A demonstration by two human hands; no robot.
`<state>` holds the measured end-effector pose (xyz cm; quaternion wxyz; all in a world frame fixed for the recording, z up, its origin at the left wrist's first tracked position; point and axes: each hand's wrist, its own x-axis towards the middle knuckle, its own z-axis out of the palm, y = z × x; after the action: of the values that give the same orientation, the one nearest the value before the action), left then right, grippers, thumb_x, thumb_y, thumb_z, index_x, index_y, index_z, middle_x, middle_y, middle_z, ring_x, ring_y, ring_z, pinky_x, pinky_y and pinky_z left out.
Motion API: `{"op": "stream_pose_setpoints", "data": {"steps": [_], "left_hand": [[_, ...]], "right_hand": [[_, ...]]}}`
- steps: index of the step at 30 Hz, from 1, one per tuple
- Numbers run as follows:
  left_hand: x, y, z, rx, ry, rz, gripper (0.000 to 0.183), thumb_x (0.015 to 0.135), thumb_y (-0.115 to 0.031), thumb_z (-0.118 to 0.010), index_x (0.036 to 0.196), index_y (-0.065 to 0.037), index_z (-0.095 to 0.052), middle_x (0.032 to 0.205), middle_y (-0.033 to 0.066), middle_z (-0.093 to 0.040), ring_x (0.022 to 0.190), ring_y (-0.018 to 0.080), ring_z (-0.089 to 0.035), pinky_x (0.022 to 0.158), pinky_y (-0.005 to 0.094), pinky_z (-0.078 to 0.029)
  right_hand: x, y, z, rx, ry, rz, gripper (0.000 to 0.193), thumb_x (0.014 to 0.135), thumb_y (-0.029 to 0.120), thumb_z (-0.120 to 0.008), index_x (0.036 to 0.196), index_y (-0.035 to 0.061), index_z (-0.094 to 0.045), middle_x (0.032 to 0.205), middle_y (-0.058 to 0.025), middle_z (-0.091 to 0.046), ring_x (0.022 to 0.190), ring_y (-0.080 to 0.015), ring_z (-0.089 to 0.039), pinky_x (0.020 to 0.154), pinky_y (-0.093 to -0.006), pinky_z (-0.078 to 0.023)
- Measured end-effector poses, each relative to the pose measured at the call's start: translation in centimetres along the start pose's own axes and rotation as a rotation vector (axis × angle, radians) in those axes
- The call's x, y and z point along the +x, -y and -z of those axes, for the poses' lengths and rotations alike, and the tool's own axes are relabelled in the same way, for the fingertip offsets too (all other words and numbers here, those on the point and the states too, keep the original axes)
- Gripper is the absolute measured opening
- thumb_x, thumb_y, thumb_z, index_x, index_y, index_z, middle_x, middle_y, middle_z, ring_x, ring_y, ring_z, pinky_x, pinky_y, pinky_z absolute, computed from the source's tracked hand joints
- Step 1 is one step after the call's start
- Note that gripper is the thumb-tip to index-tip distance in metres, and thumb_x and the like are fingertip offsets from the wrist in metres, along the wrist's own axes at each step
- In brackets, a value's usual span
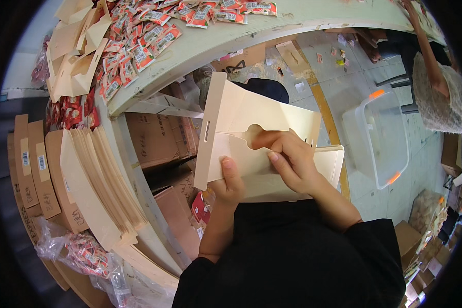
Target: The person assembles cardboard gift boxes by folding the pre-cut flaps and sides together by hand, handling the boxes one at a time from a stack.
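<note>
A flat cream cardboard carton blank (pixel 231 118) with a slot and a round cutout is held up in front of me by both hands. My left hand (pixel 228 182) pinches its lower left edge with the thumb on top. My right hand (pixel 290 159) grips the middle panel beside the cutout, fingers curled over a folded flap. A thick stack of the same cream blanks (pixel 100 179) stands on edge to my left. Several small red sachets (pixel 138 46) lie scattered on the pale green table (pixel 231 36) above.
Folded cream cartons (pixel 77 46) are piled at the table's left end. Brown cardboard boxes (pixel 159 138) sit under the table. A clear plastic tub (pixel 380 133) stands on the floor at right. Another person's arm (pixel 436 72) reaches in at upper right. Bagged sachets (pixel 87 251) lie lower left.
</note>
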<state>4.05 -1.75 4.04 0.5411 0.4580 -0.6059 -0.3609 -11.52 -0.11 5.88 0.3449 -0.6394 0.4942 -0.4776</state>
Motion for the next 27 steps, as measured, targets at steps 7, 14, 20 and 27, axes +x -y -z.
{"op": "stream_pose_setpoints", "data": {"steps": [7,14,20,27], "left_hand": [[2.0,0.2,1.4,0.396,0.098,-0.316,0.037,0.078,-0.001,-0.046,0.114,0.010,-0.044,0.117,0.0270,-0.045,0.088,0.0325,-0.059,0.071,0.0319,-0.049],[0.9,0.3,1.5,0.556,0.173,-0.258,0.044,0.076,0.003,-0.048,0.119,0.009,-0.038,0.116,0.0221,-0.047,0.096,0.0260,-0.056,0.079,0.0296,-0.044],[1.5,0.0,2.4,-0.787,0.222,0.331,0.090,0.062,-0.015,-0.068,0.133,-0.001,-0.014,0.127,0.0183,-0.038,0.112,0.0285,-0.044,0.088,0.0332,-0.040],[3.3,3.3,0.1,-1.453,0.341,0.682,0.085,0.063,-0.021,-0.067,0.130,-0.003,-0.017,0.123,0.0170,-0.039,0.110,0.0273,-0.045,0.087,0.0327,-0.040]], "right_hand": [[0.9,0.3,0.3,-0.123,0.084,0.063,0.008,0.079,0.009,-0.053,0.078,0.0026,-0.049,0.101,-0.0168,-0.054,0.096,-0.0310,-0.051,0.082,-0.0447,-0.038],[0.2,0.6,-0.7,-0.364,0.223,0.079,0.015,0.078,0.008,-0.052,0.091,0.0025,-0.052,0.106,-0.0098,-0.056,0.104,-0.0266,-0.051,0.078,-0.0476,-0.035],[0.5,1.4,0.1,-0.404,0.212,0.154,0.012,0.075,0.011,-0.055,0.081,0.0037,-0.047,0.111,-0.0091,-0.055,0.100,-0.0246,-0.054,0.072,-0.0445,-0.036],[-0.4,1.9,-2.1,-0.278,0.259,0.387,0.019,0.069,0.016,-0.062,0.079,0.0060,-0.050,0.089,-0.0068,-0.059,0.076,-0.0226,-0.056,0.069,-0.0341,-0.040]]}}
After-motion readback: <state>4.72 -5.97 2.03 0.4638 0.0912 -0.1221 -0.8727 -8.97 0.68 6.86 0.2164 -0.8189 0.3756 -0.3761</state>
